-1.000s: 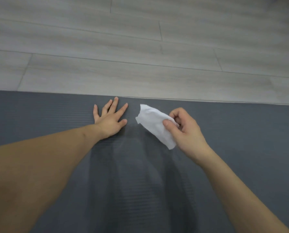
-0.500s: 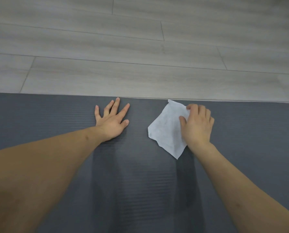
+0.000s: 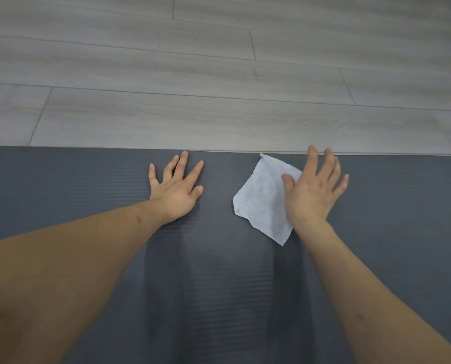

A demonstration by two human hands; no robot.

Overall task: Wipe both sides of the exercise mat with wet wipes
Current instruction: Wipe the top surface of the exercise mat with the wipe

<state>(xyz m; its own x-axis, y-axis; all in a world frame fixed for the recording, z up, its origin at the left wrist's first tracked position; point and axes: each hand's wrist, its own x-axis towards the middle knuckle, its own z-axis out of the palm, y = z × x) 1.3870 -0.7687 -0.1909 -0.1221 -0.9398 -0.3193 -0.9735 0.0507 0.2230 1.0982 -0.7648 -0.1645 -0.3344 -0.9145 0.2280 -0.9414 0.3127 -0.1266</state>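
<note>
— On the grey mat (image 3: 87, 195), near its far edge, how far along does the wiping look?

— Partway through this face, I'd say. Darker, shinier bands run down the middle of the mat between the two forearms, which reads as damp. The ribbed surface out to the left and right looks dry and matt, so I judge those stretches as not yet done.

— Where's the wet wipe (image 3: 265, 203)?

— Spread flat on the mat, one corner reaching the far edge beside the wooden floor (image 3: 219, 74). The right hand (image 3: 313, 193) lies over its right side, fingers splayed wide, palm down. Nothing is pinched; whether the palm presses the wipe or only hovers over it, I can't tell.

— And the other hand?

— The left hand (image 3: 177, 190) is flat on the mat, fingers spread, holding nothing, set apart from the wipe. It seems to be pinning the mat or bracing the body.

— What's left, then?

— The outer parts of this face, and, as far as I can judge, the whole underside, which isn't visible.
</note>
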